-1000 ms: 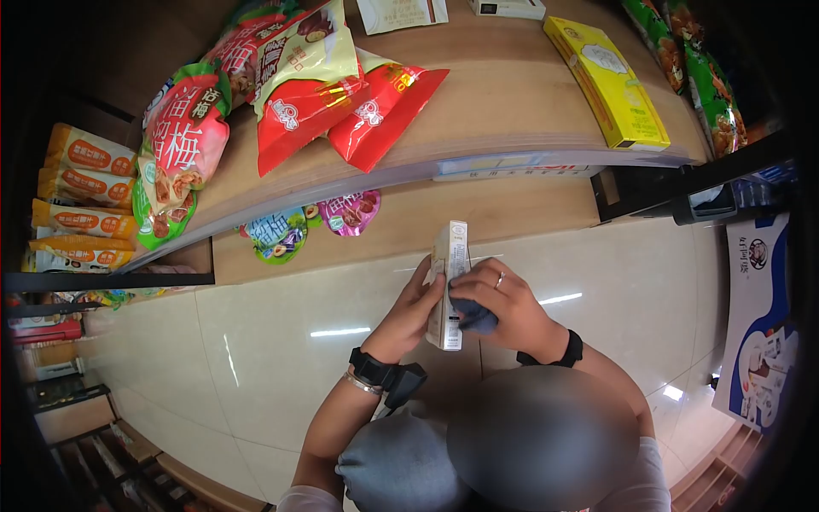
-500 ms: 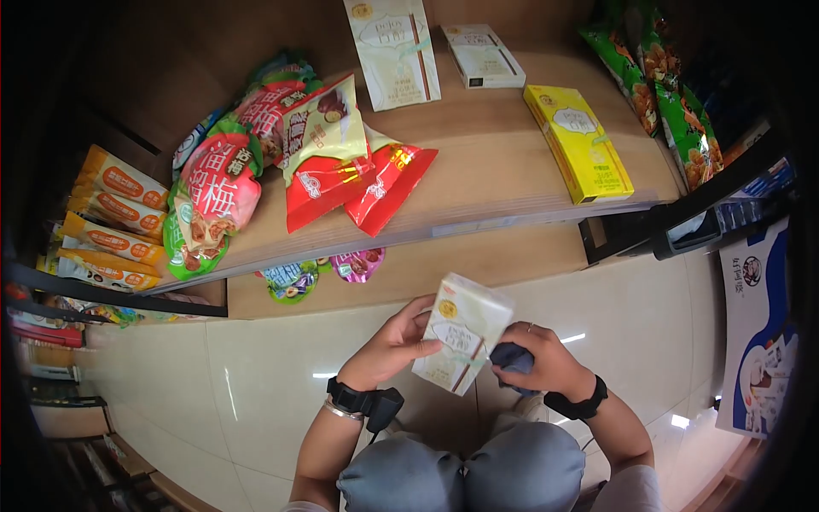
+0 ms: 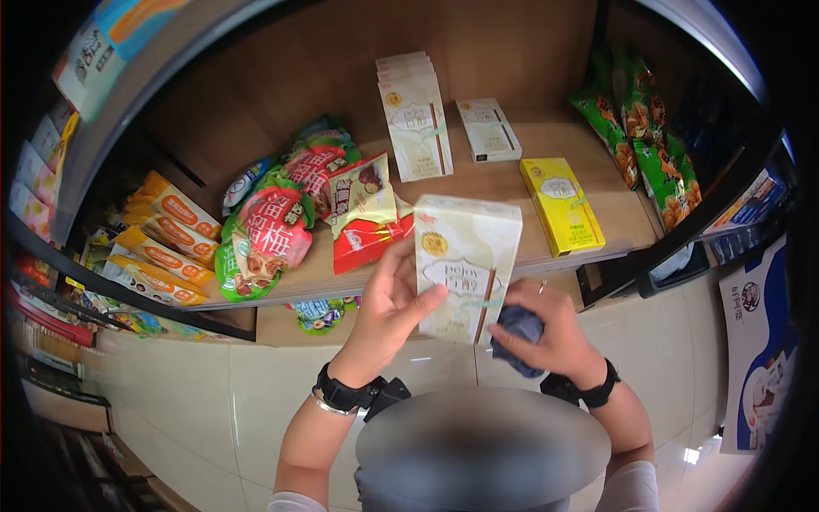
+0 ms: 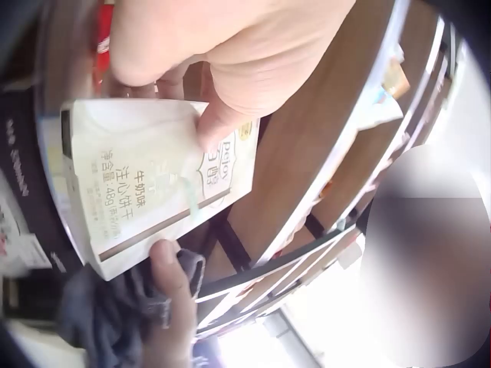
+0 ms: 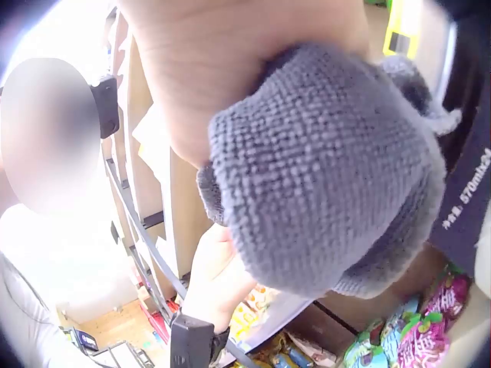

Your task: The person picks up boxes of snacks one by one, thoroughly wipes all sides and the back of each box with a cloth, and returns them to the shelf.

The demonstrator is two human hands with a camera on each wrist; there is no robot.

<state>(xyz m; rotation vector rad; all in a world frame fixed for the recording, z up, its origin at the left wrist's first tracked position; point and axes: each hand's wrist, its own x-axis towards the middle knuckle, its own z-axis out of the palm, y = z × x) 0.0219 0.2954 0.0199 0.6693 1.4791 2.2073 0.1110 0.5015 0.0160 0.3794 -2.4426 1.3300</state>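
My left hand (image 3: 388,311) grips a white biscuit box (image 3: 467,264) by its left side, thumb across the printed front. The box stands nearly upright in front of the shelf, its "pejoy" face toward the head camera. In my right hand (image 3: 559,328) is a bunched grey-blue cloth (image 3: 519,341), held at the box's lower right edge. From the left wrist, the right thumb lies close to the box's edge with the cloth below it. Coarse woven texture shows on the cloth (image 5: 322,169) in the right wrist view, where it hides most of the fingers.
On the wooden shelf are a row of white boxes (image 3: 415,128), a flat white box (image 3: 489,130) and a yellow box (image 3: 563,206). Plum snack bags (image 3: 269,230), a red-and-cream bag (image 3: 363,213) and orange packets (image 3: 175,230) sit left, green bags (image 3: 670,183) right.
The box has turned from edge-on to show its front and has risen toward the shelf. My right hand still holds the cloth beside it. The head view now takes in more of the shelf.
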